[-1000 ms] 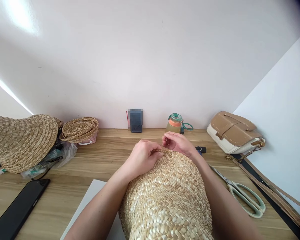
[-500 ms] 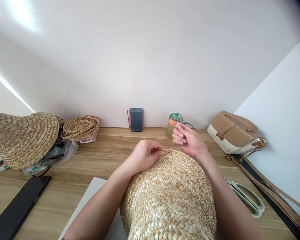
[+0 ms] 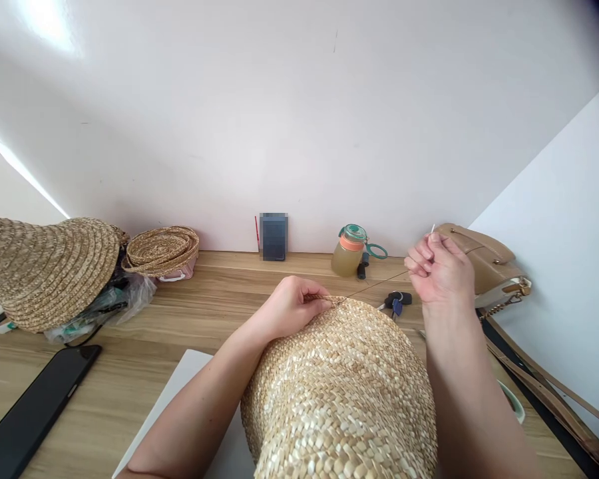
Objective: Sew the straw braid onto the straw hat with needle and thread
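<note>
A woven straw hat [image 3: 344, 392] fills the lower middle, its far edge raised. My left hand [image 3: 297, 309] pinches that edge between thumb and fingers. Up and to the right, my right hand [image 3: 439, 269] is closed on a sewing needle [image 3: 433, 228], whose thin tip sticks out above the fingers. A brown thread [image 3: 377, 285] stretches nearly straight from the hat's edge, beside my left fingertips, to my right hand. The rest of the needle is hidden in the fingers.
Behind the hat stand a drink bottle [image 3: 348, 256] and keys [image 3: 397, 303]. A tan handbag [image 3: 484, 256] and partly hidden scissors [image 3: 513, 401] lie right. Leftward are another straw piece [image 3: 64, 266], a coiled straw braid [image 3: 160, 249] and a phone [image 3: 40, 406].
My right hand has moved away to the right with the needle, drawing out a longer length of thread. My left hand keeps its pinch on the hat's edge.
</note>
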The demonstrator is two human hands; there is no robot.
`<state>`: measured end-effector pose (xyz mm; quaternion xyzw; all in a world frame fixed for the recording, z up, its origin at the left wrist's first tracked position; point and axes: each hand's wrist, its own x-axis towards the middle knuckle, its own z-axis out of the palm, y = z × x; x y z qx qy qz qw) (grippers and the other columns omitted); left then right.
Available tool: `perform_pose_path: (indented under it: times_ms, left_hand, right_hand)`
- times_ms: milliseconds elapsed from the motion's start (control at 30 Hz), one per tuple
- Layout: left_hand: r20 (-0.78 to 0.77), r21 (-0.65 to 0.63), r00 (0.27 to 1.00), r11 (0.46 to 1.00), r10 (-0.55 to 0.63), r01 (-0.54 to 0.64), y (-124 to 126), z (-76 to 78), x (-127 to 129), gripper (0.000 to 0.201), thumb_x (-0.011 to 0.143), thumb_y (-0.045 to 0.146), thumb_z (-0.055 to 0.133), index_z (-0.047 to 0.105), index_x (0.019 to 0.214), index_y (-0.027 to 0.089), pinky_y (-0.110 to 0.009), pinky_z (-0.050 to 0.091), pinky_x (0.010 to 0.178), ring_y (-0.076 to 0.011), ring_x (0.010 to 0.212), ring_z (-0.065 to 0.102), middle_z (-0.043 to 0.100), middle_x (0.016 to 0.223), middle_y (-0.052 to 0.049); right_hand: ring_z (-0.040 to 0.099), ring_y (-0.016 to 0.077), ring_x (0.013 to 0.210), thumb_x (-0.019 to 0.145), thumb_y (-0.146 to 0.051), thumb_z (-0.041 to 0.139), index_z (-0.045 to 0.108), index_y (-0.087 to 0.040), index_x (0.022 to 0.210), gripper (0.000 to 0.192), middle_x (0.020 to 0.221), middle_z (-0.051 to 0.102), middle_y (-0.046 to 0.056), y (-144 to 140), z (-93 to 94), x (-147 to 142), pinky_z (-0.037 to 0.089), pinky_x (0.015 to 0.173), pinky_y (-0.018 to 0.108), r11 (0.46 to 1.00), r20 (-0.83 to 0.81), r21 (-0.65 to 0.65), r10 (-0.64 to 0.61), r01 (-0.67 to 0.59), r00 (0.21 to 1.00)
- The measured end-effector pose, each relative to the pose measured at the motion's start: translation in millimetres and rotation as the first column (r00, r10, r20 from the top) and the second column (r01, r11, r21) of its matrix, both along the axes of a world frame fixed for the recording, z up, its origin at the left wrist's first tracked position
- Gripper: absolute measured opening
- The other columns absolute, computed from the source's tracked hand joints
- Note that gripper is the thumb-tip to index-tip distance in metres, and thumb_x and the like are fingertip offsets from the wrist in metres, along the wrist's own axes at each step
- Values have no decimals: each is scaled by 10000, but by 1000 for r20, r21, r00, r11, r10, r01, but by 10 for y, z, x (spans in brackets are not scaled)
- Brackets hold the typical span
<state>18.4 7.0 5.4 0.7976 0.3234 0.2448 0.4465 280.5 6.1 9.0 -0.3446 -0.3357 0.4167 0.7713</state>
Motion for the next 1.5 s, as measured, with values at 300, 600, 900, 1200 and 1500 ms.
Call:
perform_pose_path:
  times_ms: [300, 600, 900, 1200, 1500]
  left_hand:
    - [233, -372, 971, 928, 59, 33, 140, -52, -93, 250, 769, 348, 679, 692, 814, 102, -197, 378, 557, -96, 612, 522, 634, 705, -21]
    - [240, -436, 970, 898, 48, 64, 221, -71, -190, 301, 734, 373, 728, 701, 825, 88, -198, 372, 564, -91, 604, 526, 626, 689, -28]
    - [171, -368, 985, 927, -14, 77, 186, -15, -145, 275, 778, 360, 669, 680, 790, 86, -197, 345, 559, -86, 617, 477, 587, 687, -15]
    - [47, -277, 998, 961, 29, -14, 213, -41, -142, 277, 780, 368, 631, 673, 790, 94, -208, 315, 534, -87, 569, 443, 556, 635, 7]
    - [50, -250, 999, 968, 20, -7, 193, -18, -139, 264, 777, 365, 623, 670, 765, 106, -207, 332, 547, -94, 589, 461, 570, 651, 8]
  right_hand:
    - [453, 90, 581, 819, -279, 611, 568, -257, 834, 51, 656, 481, -47, 11, -43, -267, 388, 557, 235, 956, 377, -93, 293, -279, 878]
    - [601, 191, 984, 835, -354, 624, 663, -193, 1071, 289, 1088, 666, 66, -196, 106, -487, 446, 869, 339, 653, 547, -476, 745, -589, 382]
    - [497, 109, 662, 811, -388, 641, 593, -164, 792, 230, 726, 554, -5, -120, 42, -552, 383, 605, 239, 789, 552, -424, 614, -445, 564]
    - [433, 136, 703, 886, -388, 558, 559, -189, 785, 223, 748, 472, 10, -240, 111, -362, 372, 658, 271, 851, 614, -265, 511, -453, 601]
    - [579, 199, 906, 899, -410, 524, 628, -218, 952, 225, 909, 642, 52, -347, 233, -257, 435, 801, 331, 914, 810, -343, 404, -215, 424]
